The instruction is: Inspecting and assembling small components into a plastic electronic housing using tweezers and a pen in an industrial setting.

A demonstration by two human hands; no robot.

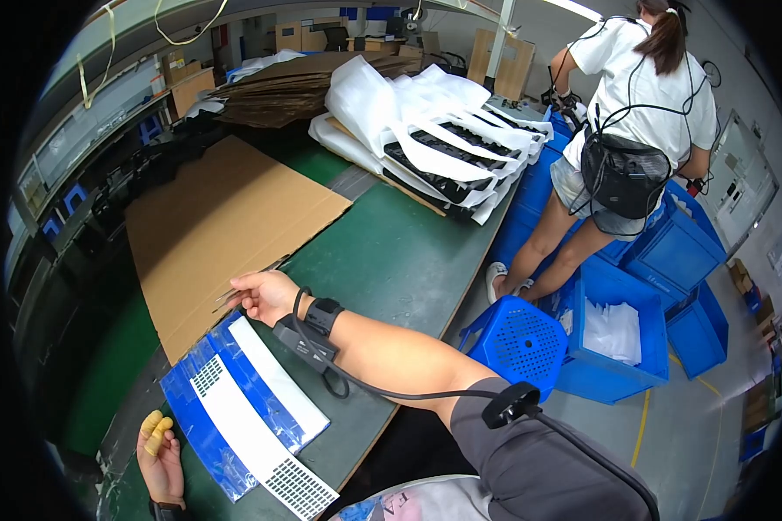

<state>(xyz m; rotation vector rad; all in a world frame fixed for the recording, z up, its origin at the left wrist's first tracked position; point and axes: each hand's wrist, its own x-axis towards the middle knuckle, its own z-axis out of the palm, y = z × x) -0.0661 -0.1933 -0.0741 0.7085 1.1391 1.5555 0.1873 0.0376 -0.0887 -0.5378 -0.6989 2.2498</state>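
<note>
My right hand point(268, 296) is closed around thin metal tweezers point(223, 300), held above the near edge of a brown cardboard sheet point(226, 221). My left hand point(160, 464) is at the lower left, with yellow finger cots on two fingers. Those fingers are drawn together, and whatever may be between them is too small to make out. Between my hands lie shiny blue film-covered pieces point(202, 425). A long white strip point(245, 421) with grids of small dark cells at its ends crosses them. A plain white strip point(278, 378) lies to its right.
White-wrapped black parts point(443, 143) are stacked on the green bench point(391, 252), beside piled brown sheets point(278, 91). A blue stool point(526, 343) and blue crates point(613, 369) stand at the right. A person point(639, 113) stands among the crates, facing away. A cable runs along my right arm.
</note>
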